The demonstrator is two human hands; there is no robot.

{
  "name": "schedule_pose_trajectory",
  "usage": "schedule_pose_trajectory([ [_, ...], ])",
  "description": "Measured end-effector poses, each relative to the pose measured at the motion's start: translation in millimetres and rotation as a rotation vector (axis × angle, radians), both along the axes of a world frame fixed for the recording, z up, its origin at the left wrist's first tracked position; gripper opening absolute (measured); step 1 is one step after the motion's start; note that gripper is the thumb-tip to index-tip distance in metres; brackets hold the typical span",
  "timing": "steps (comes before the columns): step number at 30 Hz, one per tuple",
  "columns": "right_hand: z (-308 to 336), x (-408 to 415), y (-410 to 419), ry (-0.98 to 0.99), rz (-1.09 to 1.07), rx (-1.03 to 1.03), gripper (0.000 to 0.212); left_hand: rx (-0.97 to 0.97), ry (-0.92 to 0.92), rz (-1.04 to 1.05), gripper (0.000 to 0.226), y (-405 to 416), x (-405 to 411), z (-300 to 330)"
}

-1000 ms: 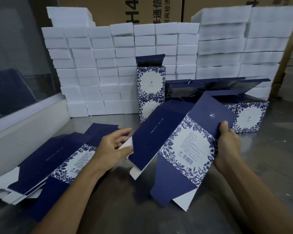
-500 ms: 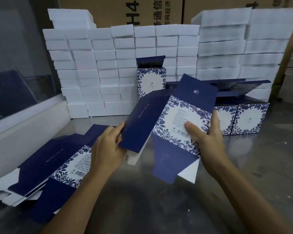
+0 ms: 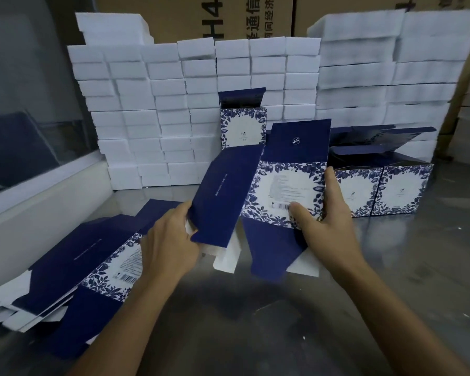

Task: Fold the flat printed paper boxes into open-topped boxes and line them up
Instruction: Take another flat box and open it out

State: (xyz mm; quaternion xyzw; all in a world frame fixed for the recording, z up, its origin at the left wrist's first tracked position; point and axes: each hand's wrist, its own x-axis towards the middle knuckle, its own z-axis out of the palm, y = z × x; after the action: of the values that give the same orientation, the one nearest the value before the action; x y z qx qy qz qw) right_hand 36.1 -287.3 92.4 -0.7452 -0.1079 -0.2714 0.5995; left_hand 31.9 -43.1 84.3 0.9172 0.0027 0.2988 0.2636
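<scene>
Lifted more upright since a moment ago, the flat printed box (image 3: 288, 191) now hangs above the table (image 3: 391, 267); I see my left hand (image 3: 168, 240) pinching its navy panel, my right hand (image 3: 323, 213) gripping the floral edge.

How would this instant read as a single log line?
step: opening flat box | left hand: grips navy panel | right hand: grips printed panel | finished boxes: behind
</scene>
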Motion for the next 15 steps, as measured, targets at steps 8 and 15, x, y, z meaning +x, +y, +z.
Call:
schedule_pose_trajectory([
  [8, -0.4, -24.5, 31.1, -0.029, 0.346, -0.129, 0.099, -0.495, 0.092, -0.074, 0.028, -19.4, -5.7, 6.6],
  [15, -18.7, -21.7, 36.5, -0.054, 0.214, -0.463, 0.090, -0.996, 0.276, -0.159, 0.031, -20.6, -5.1, 2.2],
])
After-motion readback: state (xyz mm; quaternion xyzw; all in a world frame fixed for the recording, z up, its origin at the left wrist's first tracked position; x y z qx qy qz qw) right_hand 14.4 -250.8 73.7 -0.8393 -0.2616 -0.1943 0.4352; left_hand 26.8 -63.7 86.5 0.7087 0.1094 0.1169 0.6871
